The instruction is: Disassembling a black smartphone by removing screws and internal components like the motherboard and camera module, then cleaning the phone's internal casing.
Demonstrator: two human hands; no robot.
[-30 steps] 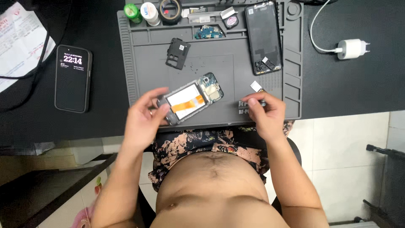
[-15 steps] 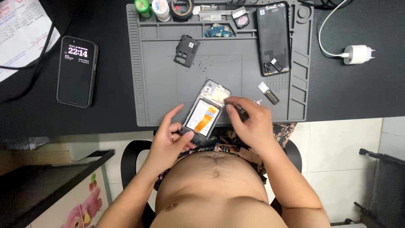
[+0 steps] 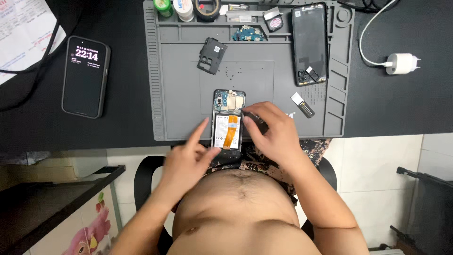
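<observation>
The right hand [image 3: 276, 134] hides the tool it grips; the opened phone's [image 3: 228, 120] lower end is covered.

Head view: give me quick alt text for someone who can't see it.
Both hands work on an opened phone at the near edge of a grey repair mat: the left hand steadies its lower end, the right hand holds a dark tool beside it. A second phone lies left.

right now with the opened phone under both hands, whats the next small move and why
Probably steady the opened black phone with the orange flex cable using the left hand, since only its fingers touch the lower edge, while the right hand brings a dark tool tip to the phone's right edge near the circuit board.
</observation>
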